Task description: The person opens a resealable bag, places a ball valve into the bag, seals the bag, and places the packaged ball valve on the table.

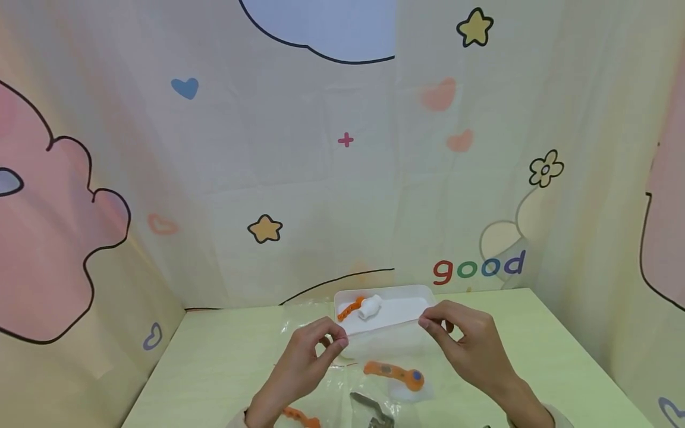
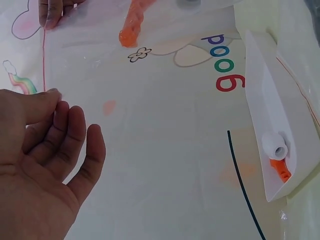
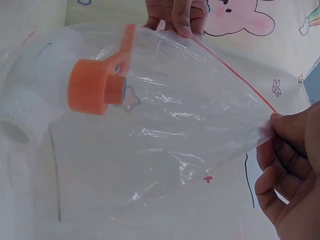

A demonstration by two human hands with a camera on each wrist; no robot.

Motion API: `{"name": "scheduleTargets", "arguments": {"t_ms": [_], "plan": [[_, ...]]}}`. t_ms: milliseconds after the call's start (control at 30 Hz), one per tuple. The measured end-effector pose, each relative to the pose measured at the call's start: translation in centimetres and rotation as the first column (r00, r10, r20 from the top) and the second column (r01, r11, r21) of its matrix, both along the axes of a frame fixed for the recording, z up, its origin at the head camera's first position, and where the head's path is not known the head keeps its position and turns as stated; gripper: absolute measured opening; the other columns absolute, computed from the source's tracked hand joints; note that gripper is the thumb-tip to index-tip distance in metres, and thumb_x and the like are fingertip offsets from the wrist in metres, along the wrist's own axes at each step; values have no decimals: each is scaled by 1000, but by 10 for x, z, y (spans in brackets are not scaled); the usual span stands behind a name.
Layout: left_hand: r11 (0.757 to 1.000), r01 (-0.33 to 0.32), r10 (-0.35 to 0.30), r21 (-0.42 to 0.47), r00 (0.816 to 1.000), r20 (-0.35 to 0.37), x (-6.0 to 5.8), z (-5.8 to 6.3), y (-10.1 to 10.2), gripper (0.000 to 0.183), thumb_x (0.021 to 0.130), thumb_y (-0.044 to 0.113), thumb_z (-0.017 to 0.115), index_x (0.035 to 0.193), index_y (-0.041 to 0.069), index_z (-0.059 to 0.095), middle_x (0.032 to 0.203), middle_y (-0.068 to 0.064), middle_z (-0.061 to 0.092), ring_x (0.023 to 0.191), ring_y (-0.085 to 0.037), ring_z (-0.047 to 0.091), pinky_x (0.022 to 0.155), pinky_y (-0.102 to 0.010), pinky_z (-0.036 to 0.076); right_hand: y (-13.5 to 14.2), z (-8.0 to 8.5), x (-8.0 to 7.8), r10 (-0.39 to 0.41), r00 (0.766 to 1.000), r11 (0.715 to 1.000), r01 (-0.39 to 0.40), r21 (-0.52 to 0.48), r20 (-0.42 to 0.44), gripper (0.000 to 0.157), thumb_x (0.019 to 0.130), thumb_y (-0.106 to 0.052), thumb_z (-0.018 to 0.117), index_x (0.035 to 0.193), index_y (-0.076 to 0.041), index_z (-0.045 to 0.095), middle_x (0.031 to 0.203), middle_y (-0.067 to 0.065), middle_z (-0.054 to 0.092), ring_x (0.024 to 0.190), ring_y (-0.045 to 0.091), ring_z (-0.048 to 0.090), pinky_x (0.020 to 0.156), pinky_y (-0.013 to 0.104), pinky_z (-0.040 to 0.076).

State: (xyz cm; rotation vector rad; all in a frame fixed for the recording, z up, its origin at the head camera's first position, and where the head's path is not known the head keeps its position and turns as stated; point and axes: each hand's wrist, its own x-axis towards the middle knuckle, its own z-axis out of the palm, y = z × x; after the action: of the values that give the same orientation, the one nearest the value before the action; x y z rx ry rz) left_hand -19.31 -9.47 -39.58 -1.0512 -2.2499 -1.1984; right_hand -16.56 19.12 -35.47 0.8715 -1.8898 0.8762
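Between my two hands stretches a clear zip bag (image 3: 165, 115) with a red seal line along its top edge. My left hand (image 1: 307, 359) pinches one end of that edge between thumb and forefinger. At the other end, the right hand (image 1: 471, 342) pinches the edge the same way. Through the plastic shows an orange part (image 3: 90, 87) with a long arm and a round end; in the head view this orange part (image 1: 396, 374) has a blue spot. A white tubular piece (image 3: 25, 120) is beside it; I cannot tell whether it lies inside the bag.
Behind the hands stands a white tray (image 1: 407, 309) holding a white fitting (image 1: 370, 307) and an orange piece (image 1: 350, 309). Nearer me are a grey metal part (image 1: 374, 407) in clear plastic and another orange piece (image 1: 302, 418). A printed curtain (image 1: 321, 178) surrounds the table.
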Motion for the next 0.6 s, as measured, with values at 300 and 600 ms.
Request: {"name": "scheduleTargets", "arguments": {"t_ms": [300, 600], "plan": [[1000, -2, 3, 12, 997, -72, 11, 12, 14, 6, 97, 20, 62, 91, 19, 61, 81, 10, 58, 75, -2, 54, 53, -15, 44, 20, 1, 3, -25, 1000, 1000, 25, -15, 7, 37, 65, 12, 80, 85, -17, 71, 72, -9, 64, 67, -6, 49, 59, 13, 39], [999, 37, -40, -27, 993, -112, 18, 21, 39, 6, 96, 15, 62, 91, 17, 60, 81, 9, 57, 76, -1, 54, 64, -13, 46, 53, -6, 8, -64, 997, 998, 63, 19, 54, 39, 65, 15, 78, 85, -18, 69, 70, -11, 60, 67, -7, 47, 57, 12, 38]]}}
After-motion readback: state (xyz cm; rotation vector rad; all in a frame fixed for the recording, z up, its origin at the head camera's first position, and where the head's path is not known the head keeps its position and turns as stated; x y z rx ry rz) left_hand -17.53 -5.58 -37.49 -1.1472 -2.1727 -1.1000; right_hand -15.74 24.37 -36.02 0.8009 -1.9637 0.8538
